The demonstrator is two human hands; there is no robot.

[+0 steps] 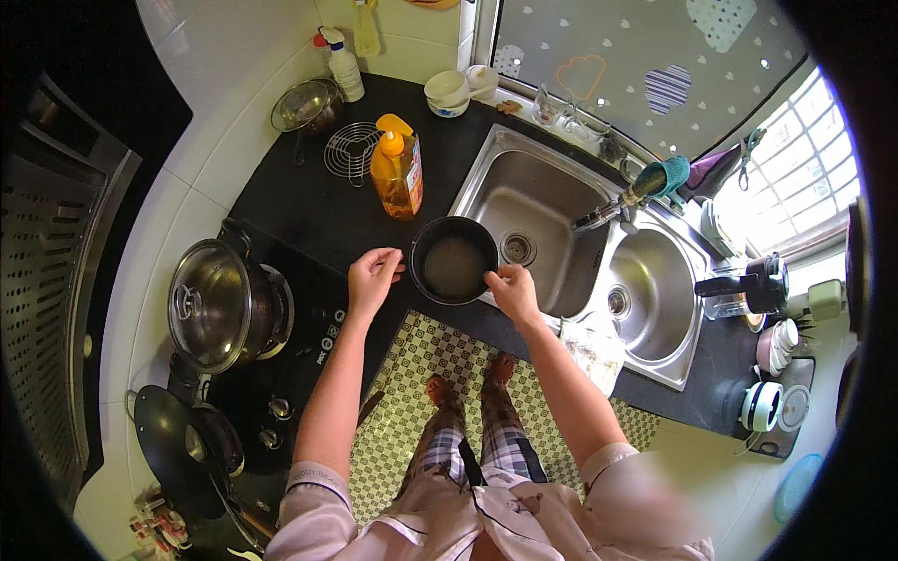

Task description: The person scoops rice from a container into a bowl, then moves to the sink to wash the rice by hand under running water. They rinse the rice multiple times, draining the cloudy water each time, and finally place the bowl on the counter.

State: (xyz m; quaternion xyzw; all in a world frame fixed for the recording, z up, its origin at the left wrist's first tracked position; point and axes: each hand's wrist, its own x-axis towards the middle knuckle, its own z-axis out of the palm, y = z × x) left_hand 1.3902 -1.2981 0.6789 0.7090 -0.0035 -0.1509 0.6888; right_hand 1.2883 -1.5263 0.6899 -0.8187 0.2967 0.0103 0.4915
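Observation:
A round dark pot [454,261] with a pale, cloudy bottom is at the counter's edge, left of the large sink basin. My right hand [514,289] grips its rim at the lower right, thumb and fingers pinched on it. Just left of the pot, my left hand [376,275] is raised with its fingers loosely bent and a small gap to the pot's wall; nothing shows in it. Behind the pot stands an orange pump bottle [398,175] upright on the black counter [316,200].
The steel double sink [547,210] with its faucet [603,210] lies to the right, a cloth [593,354] over its front edge. A lidded pot [214,305] and a wok [168,449] sit on the stove at left. A wire rack [351,151] and bowls [447,91] are farther back.

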